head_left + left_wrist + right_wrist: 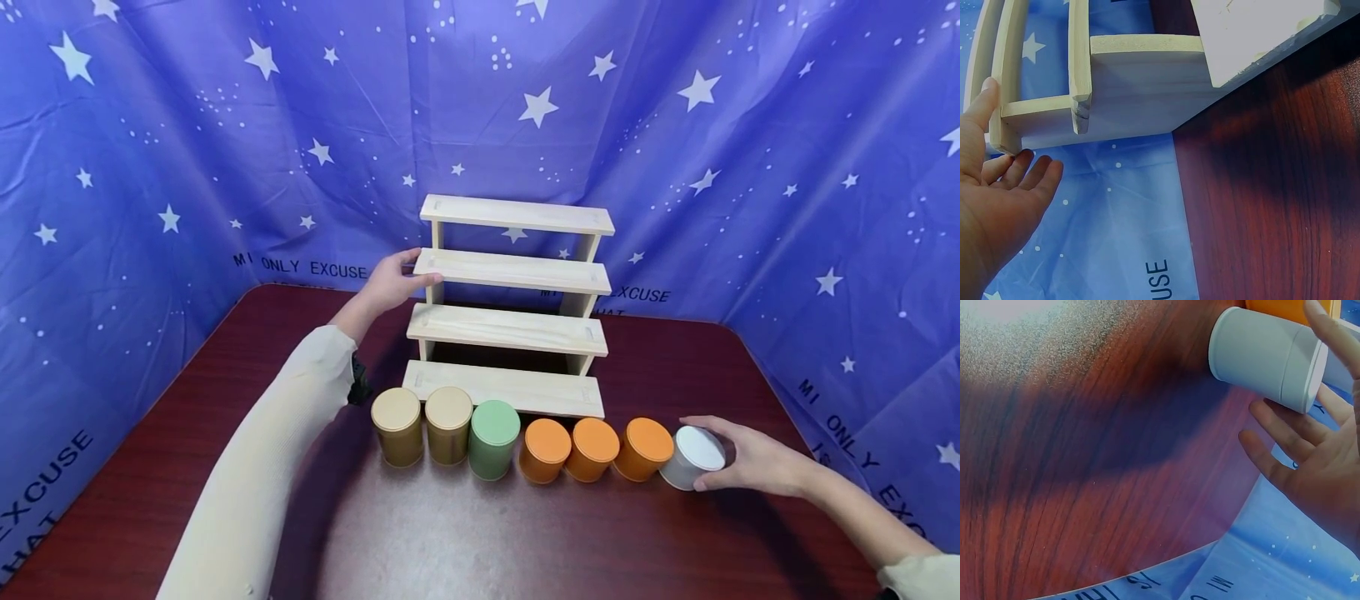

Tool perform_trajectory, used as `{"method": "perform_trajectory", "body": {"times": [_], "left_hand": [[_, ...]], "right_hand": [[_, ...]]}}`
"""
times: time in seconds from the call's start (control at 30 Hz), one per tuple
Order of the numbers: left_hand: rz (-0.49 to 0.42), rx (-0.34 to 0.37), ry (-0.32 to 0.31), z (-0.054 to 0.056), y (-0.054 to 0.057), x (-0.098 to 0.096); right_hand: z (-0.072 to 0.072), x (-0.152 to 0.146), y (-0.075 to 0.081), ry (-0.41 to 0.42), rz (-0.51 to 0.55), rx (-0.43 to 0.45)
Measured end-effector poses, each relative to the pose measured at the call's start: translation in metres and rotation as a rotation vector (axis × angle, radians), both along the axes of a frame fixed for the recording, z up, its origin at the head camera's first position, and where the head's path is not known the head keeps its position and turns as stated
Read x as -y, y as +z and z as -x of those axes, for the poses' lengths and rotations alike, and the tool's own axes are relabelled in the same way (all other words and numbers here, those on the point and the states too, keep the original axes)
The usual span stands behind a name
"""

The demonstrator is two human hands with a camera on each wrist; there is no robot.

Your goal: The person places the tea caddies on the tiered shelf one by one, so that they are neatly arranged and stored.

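Observation:
At the upper left of a wooden tiered shelf [517, 329], my left hand [395, 282] grips the end of its second board from the top. The left wrist view shows the thumb on one face of that board and the fingers [1044, 178] by its end. My right hand [761, 461] holds a white canister [699, 454] standing at the right end of a row, thumb on its near side and index finger on its far side. Next to it stand three orange canisters [595, 450], then a green canister [493, 442] and two gold canisters [448, 425].
The row of canisters stands on a dark red wooden table [420, 542], just in front of the shelf's lowest board. A blue curtain [300, 150] with white stars and lettering surrounds the table at the back and sides.

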State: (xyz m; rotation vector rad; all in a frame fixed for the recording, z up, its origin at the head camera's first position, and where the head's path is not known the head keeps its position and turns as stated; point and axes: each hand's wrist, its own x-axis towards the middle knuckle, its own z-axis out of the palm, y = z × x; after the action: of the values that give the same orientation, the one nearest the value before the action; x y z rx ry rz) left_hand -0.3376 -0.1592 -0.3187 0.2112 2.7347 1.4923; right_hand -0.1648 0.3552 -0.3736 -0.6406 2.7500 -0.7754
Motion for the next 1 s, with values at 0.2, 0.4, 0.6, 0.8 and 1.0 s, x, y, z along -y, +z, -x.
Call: {"method": "perform_trajectory", "body": {"times": [0.2, 0.4, 0.6, 0.8, 1.0], "left_hand": [[-0.003, -0.01, 0.013, 0.0, -0.001, 0.0], [-0.017, -0.008, 0.025, 0.001, -0.003, 0.0], [-0.05, 0.0, 0.024, 0.001, -0.003, 0.0], [-0.109, 0.019, 0.021, 0.0, -0.005, 0.0], [-0.278, 0.073, 0.006, 0.003, -0.009, -0.003]], "right_hand": [[0.0, 0.0, -0.006, -0.002, 0.008, -0.042], [0.0, 0.002, -0.011, -0.014, 0.01, -0.111], [0.0, 0.005, -0.013, -0.072, -0.012, -0.094], [0.0, 0.005, -0.017, -0.104, 0.012, -0.052], [-0.003, 0.004, -0.022, -0.12, 0.065, -0.079]]}}
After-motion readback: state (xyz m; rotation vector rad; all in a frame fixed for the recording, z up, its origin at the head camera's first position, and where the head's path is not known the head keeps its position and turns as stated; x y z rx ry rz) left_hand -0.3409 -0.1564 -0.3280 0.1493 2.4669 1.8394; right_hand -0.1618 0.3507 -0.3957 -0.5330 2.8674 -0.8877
